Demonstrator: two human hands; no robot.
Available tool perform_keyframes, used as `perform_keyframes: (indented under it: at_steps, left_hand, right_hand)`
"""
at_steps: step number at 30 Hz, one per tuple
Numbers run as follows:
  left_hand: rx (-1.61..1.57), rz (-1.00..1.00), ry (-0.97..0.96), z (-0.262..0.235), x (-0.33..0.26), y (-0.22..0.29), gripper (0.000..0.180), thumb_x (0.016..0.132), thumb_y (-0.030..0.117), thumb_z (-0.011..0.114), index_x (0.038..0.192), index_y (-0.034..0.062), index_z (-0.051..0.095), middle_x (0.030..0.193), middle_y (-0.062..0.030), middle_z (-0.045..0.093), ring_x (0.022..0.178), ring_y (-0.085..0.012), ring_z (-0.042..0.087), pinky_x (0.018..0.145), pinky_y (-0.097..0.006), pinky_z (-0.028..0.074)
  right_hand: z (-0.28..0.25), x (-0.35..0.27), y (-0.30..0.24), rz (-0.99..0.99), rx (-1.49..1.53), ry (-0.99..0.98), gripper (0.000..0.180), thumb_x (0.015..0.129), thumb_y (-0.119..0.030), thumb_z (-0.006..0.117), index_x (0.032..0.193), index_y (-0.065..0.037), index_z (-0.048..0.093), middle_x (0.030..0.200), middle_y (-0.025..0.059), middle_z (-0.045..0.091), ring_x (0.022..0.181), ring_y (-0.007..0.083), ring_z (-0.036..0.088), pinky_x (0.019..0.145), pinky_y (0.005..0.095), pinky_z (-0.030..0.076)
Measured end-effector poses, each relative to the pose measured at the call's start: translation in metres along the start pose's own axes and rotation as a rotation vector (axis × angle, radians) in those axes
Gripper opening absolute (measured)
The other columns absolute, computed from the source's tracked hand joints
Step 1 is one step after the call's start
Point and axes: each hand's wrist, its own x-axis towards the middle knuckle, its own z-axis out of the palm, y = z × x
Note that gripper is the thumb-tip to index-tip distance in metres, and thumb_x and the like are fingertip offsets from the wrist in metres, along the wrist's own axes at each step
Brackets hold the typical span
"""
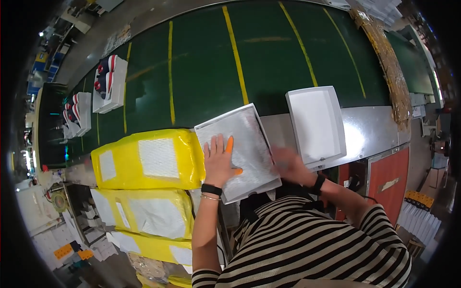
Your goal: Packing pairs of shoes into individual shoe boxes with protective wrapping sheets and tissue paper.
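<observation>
Both hands, left [218,161] spread, right [288,165] blurred, grip untellable, are laid on one paper-lined box [238,152]; three yellow packages [146,158] are stacked left.

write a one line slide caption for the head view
Both hands, left hand and blurred right hand, on a paper-lined white box beside the green conveyor.

My left hand [218,163], fingers spread and two tipped in orange, presses flat on a white shallow cardboard box lined with tissue paper [242,149], while my blurred right hand [288,165] rests on its right edge. Yellow plastic-wrapped bundles [144,161] lie just left; an empty white box lid [317,125] sits right, beside the green conveyor belt [269,57].
</observation>
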Motion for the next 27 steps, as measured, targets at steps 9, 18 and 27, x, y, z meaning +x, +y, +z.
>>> perform_keyframes:
  at_steps: [9, 18, 27]
  left_hand:
    - [-0.517, 0.001, 0.147, -0.011, -0.020, 0.030, 0.090, 0.079, 0.032, 0.078, 0.151, 0.0083, 0.029, 0.156, -0.0259, 0.024, 0.145, -0.0390, 0.024, 0.116, -0.053, 0.019]
    - [-1.696, -0.006, 0.043, -0.042, -0.006, 0.148, 0.080, 0.082, 0.014, 0.078, 0.146, -0.0002, 0.032, 0.132, -0.0118, 0.053, 0.122, -0.0194, 0.049, 0.101, -0.033, 0.043]
    - [-1.165, -0.280, 0.387, -0.014, -0.094, 0.021, 0.041, 0.086, 0.012, 0.072, 0.120, -0.0055, 0.057, 0.111, -0.0170, 0.067, 0.098, -0.0215, 0.065, 0.085, -0.032, 0.051]
  right_hand:
    - [-0.117, -0.033, 0.061, 0.428, -0.175, 0.055, 0.038, 0.082, -0.008, 0.064, 0.117, -0.001, 0.052, 0.092, 0.0222, 0.066, 0.097, 0.0372, 0.064, 0.084, 0.0425, 0.051]
    - [-0.149, -0.101, 0.034, 0.486, 1.348, 0.260, 0.041, 0.092, -0.012, 0.064, 0.130, -0.004, 0.051, 0.125, 0.0086, 0.060, 0.115, 0.0234, 0.058, 0.102, 0.0378, 0.046]
    - [0.027, 0.021, 0.028, 0.532, 0.859, -0.113, 0.058, 0.098, -0.034, 0.056, 0.144, -0.004, 0.034, 0.140, 0.0135, 0.048, 0.124, 0.0253, 0.052, 0.100, 0.0387, 0.043]
